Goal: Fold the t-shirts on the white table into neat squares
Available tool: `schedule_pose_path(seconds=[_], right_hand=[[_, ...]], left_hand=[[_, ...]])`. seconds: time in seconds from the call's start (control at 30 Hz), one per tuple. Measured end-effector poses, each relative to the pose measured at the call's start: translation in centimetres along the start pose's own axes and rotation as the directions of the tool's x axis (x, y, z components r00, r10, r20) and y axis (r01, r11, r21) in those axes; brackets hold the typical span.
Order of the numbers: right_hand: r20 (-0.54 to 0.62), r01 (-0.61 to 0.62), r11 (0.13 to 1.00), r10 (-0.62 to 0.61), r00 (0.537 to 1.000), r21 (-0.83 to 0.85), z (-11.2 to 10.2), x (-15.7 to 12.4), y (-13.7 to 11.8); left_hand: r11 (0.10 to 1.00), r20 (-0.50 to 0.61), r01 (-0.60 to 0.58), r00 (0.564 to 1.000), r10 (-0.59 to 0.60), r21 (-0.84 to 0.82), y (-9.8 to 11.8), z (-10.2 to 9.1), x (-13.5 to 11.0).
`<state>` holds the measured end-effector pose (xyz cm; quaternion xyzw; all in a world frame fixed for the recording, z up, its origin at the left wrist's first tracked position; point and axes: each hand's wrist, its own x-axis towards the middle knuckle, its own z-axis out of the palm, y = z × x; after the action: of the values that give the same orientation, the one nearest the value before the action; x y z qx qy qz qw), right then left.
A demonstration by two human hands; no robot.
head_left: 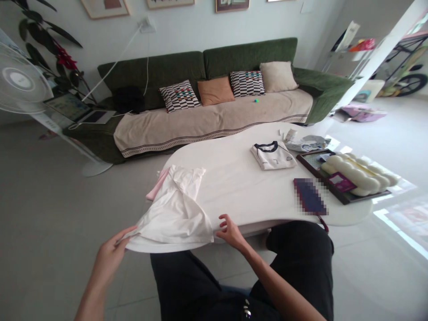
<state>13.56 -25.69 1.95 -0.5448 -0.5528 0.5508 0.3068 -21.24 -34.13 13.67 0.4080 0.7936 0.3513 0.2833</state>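
Frames (105, 8) on the wall ran out of the head view at the top, fan (20, 82) cut off at left, bike (406, 82) cut off at right. Dark item (309, 196) at the table's near edge was pixelated, can't make it out beyond a strap. Pink cloth (158, 185) was mostly hidden under the white garment (177, 209). Tray (344, 196), dark-rimmed, at the right end of the white table (230, 178), held a puffy pale pack (354, 171) with a purple label; other contents unclear. Crumpled silvery bag (307, 143) lay behind it, contents not visible. White garment was on the table's left end, spread loosely, wrinkled, twisted toward the far end, near edge draping past the tabletop. Left hand (112, 252) had its left corner pinched between thumb and fingers. Right hand (230, 232) was empty, fingers curled and parted, just beside the garment's right corner; contact couldn't be told. Folded shirt (274, 156), white with dark collar, lay farther right, well apart.
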Motion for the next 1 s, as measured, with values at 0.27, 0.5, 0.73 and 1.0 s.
schedule_pose_path(seconds=[0.27, 0.5, 0.73, 1.0], right_hand=[[0.018, 0.055, 0.974, -0.052, 0.998, -0.221, 4.5, -2.1, 1.8], [-0.088, -0.005, 1.0, 0.006, 0.996, 0.013, 6.0, -0.9, 1.1], [-0.006, 0.123, 0.952, -0.127, 0.992, 0.279, -1.3, 2.9, -7.2], [-0.23, 0.569, 0.773, -0.521, 0.822, 0.282, -14.5, 6.4, -26.9]], left_hand=[[0.991, -0.01, -0.102, 0.995, 0.104, 0.09, 1.5, -0.3, 1.0], [0.976, 0.111, -0.164, 0.983, 0.149, 0.141, 3.1, -0.3, 1.4], [0.992, 0.279, -0.114, 0.956, 0.093, 0.059, 5.4, -0.8, 4.1], [0.928, -0.235, -0.318, 0.934, 0.27, -0.194, 19.5, -4.2, 12.2]])
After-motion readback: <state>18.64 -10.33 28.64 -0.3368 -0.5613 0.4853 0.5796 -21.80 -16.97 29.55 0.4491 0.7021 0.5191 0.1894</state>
